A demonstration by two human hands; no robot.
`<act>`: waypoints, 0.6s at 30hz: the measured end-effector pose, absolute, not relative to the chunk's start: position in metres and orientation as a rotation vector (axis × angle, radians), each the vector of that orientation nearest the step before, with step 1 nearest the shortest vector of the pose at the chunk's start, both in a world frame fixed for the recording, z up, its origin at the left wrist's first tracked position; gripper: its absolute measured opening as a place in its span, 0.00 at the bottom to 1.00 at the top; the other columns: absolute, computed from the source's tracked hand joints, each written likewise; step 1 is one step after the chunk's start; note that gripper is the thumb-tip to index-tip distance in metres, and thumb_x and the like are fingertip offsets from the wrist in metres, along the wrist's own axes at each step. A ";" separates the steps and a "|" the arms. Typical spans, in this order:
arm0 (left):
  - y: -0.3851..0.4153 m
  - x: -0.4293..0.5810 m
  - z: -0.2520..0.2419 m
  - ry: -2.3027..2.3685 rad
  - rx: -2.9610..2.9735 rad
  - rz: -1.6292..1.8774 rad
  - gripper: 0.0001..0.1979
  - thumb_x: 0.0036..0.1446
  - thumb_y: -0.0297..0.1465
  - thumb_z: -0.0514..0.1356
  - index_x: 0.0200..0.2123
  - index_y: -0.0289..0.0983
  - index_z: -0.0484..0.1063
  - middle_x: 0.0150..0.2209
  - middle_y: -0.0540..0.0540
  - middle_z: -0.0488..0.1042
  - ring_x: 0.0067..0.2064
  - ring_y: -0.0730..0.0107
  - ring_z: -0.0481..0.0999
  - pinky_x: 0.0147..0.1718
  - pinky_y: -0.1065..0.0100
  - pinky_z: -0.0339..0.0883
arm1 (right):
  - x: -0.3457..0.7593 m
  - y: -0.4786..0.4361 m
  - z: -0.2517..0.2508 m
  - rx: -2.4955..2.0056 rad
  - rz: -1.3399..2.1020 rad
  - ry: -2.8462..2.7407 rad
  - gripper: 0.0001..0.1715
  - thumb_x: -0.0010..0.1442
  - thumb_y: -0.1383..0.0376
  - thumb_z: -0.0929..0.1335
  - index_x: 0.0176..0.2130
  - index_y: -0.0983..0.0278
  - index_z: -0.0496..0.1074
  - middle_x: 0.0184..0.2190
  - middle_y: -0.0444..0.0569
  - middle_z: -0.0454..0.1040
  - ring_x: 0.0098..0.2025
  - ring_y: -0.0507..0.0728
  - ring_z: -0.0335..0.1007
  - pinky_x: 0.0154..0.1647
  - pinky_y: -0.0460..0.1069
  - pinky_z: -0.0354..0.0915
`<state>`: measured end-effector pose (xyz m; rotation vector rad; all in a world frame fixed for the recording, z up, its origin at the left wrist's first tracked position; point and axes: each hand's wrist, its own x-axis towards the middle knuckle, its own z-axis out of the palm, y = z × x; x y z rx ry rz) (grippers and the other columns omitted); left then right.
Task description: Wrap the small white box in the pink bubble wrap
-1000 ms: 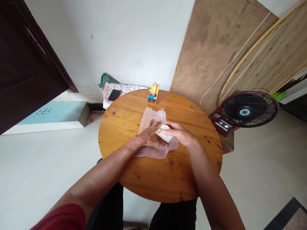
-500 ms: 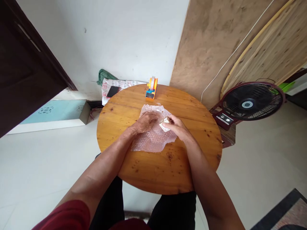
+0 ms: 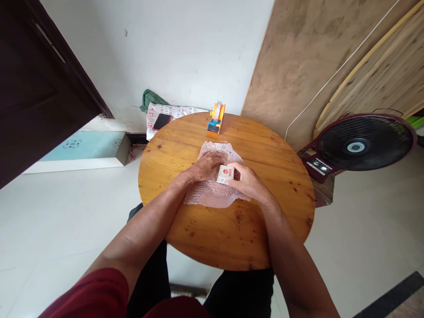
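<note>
A sheet of clear bubble wrap [image 3: 212, 194] lies spread on the round wooden table [image 3: 185, 225]. Over its middle, my right hand [image 3: 247, 179] grips a small white box [image 3: 225, 175] with a red label by its right side, fingers behind and thumb in front. My left hand [image 3: 206, 166] rests flat on the bubble wrap just left of the box, fingers stretched out and holding nothing.
An orange and blue tape dispenser [image 3: 216, 118] stands at the table's back edge. Behind the left edge, a dark phone [image 3: 161, 121] lies on a printed white sack [image 3: 179, 112]. To the right is a dark red fan [image 3: 364, 143]; a brown door [image 3: 39, 75] is at left.
My right hand has turned the box, so a face with a red label now shows. The left hand remains on the bubble wrap. The whole view has shifted slightly.
</note>
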<state>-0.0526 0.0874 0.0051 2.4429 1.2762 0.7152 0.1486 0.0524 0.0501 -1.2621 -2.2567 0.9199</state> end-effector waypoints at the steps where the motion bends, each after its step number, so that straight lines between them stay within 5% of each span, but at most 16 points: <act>1: 0.087 -0.052 0.006 1.273 2.441 0.713 0.17 0.58 0.26 0.51 0.47 0.38 0.76 0.56 0.43 0.71 0.59 0.60 0.67 0.62 0.56 0.54 | 0.148 0.053 0.049 -1.255 0.927 -2.252 0.21 0.50 0.65 0.70 0.46 0.60 0.70 0.37 0.45 0.74 0.37 0.56 0.67 0.38 0.49 0.62; 18: 0.087 -0.052 0.006 1.260 2.427 0.694 0.18 0.59 0.26 0.50 0.47 0.39 0.75 0.56 0.44 0.71 0.60 0.62 0.66 0.62 0.55 0.54 | 0.150 0.056 0.045 -1.178 0.989 -2.278 0.21 0.49 0.64 0.70 0.45 0.60 0.69 0.35 0.42 0.72 0.36 0.54 0.65 0.36 0.48 0.60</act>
